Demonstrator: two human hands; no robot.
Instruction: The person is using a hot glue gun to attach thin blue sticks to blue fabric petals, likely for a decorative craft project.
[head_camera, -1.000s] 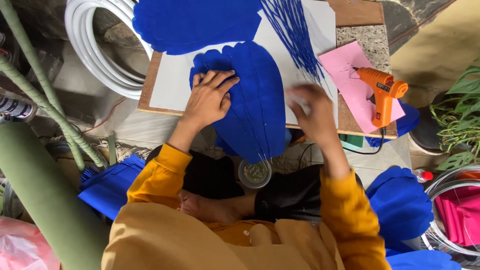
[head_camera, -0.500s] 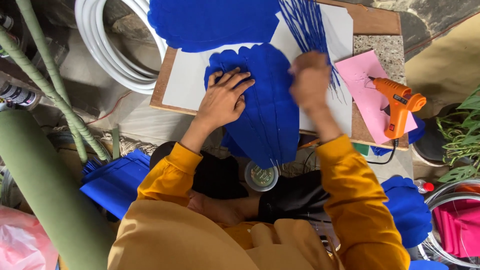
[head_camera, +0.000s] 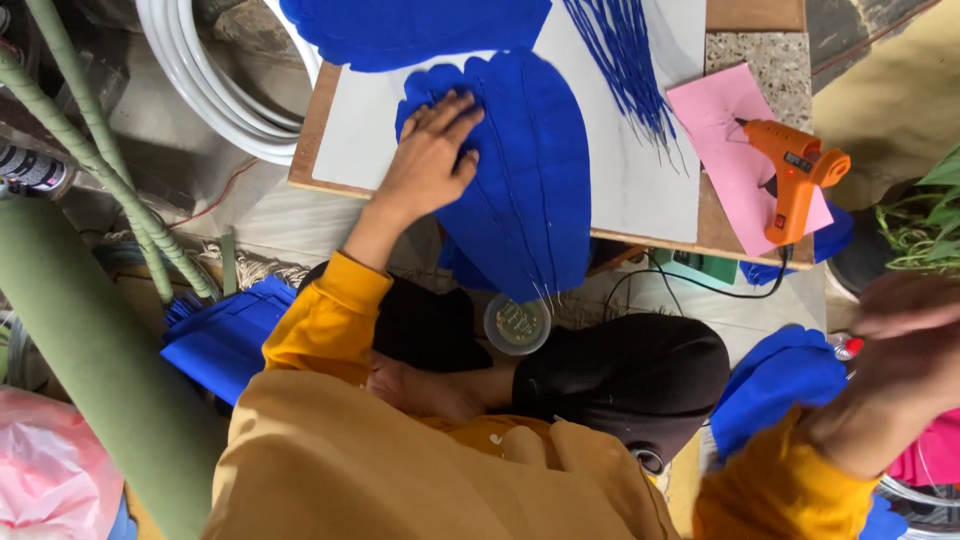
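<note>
left hand (head_camera: 432, 160) flat on blue petal (head_camera: 520, 180) | right hand (head_camera: 900, 350) blurred, off board (head_camera: 640, 190)

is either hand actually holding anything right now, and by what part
Nothing is gripped. The left hand lies flat, fingers spread, pressing the upper left part of the blue petal-shaped piece against the white board. The right hand is blurred at the right edge; no hold can be told.

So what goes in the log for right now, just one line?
left hand: flat on blue petal | right hand: off board, blurred | glue gun: on pink sheet
</note>
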